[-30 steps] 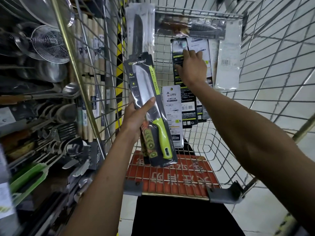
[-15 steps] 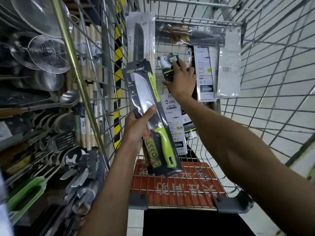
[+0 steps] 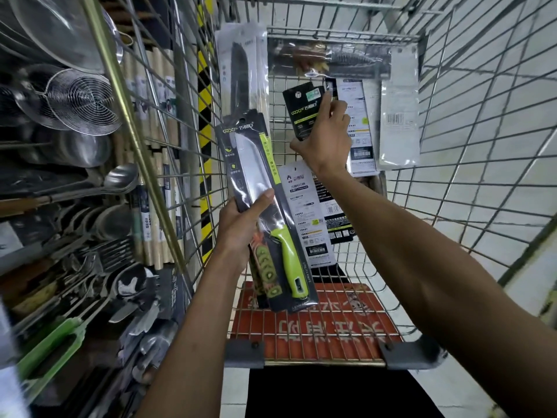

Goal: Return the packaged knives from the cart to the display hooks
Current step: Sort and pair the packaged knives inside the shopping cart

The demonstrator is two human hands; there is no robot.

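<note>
Two bare forearms [image 3: 187,327] were observed, uncovered to the edge of view. The left hand [image 3: 238,230] and right hand [image 3: 327,140] were likewise bare. A plain black garment [image 3: 331,393] covered the body at bottom centre; its cut and type could not be determined from this view.

glossy plastic knife pack [image 3: 259,182], bare metal wire cart [image 3: 452,206], shiny steel ladles [image 3: 120,179].

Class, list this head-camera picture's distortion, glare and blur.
Head view: wide lens bows the cart wires outward; glare whitens the green-handled knife pack in the left hand; lower-left utensils are blurred; the black pack in the right hand is sharp.
</note>
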